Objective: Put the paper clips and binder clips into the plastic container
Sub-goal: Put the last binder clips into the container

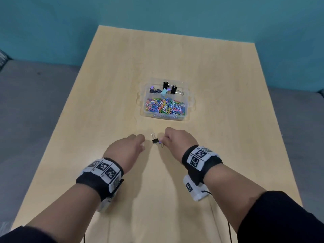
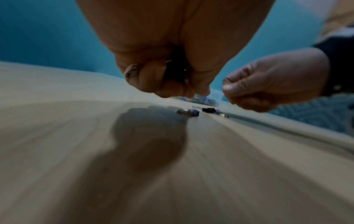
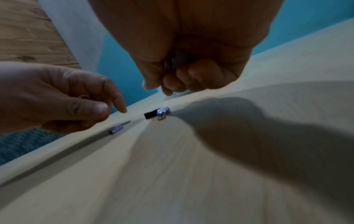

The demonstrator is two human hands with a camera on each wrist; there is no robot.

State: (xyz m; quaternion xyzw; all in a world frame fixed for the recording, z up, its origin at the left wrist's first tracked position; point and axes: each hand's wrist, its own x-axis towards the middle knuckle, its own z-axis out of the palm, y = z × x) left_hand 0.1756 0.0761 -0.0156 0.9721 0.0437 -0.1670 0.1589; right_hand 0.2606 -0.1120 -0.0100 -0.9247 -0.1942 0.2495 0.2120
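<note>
- The clear plastic container sits in the middle of the light wooden surface.
- Its near half is full of paper clips in many colours.
- Its far half has a small heap of binder clips in it. Most are black, some are purple and one is pale blue.
- Three clips lie on the surface, at 6 o'clock from the container.
- A black binder clip lies flat between the two hands.
- A small purple binder clip touches it on its 3 o'clock side.
- A second purple clip lies apart from those two, under the left hand. The head view does not show it.
- The left hand is at 9 o'clock from the black clip, just above the surface.
- Its fingers are curled in tight. They hold a dark clip with shiny wire handles against the palm.
- The right hand is at 3 o'clock from the black clip.
- Its fingers are curled in too, and the tips hang just above the small purple clip.
- Something shiny shows in the fold of the right palm. It is too blurry, so I cannot tell if this hand holds a thing.
- Both wrists wear black bands with black and white square marks.
- A blue wall stands behind the surface at 12 o'clock.
</note>
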